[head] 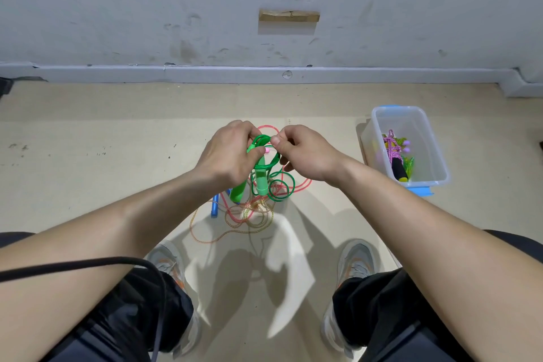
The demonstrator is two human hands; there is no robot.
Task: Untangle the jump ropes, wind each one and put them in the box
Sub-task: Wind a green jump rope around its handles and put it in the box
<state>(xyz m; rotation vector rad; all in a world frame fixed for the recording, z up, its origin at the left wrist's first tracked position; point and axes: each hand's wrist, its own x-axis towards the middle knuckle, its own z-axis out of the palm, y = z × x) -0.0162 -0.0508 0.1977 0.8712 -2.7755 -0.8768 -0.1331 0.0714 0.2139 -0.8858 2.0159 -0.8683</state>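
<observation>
- Your left hand (pixel 229 153) grips the green jump rope (pixel 261 182) by its loops, handles hanging below
- Your right hand (pixel 305 153) pinches the same cord
- The pink rope (pixel 249 214) lies tangled on the floor (pixel 117 170) beneath
- The box (pixel 396 109) at your right holds a purple rope (pixel 393 150)

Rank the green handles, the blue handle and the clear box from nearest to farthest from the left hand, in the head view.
1. Green handles: hanging just below the left hand, which grips the green rope.
2. Blue handle: on the floor, below that hand, toward the person.
3. Clear box: far right, beyond the right hand.
</observation>
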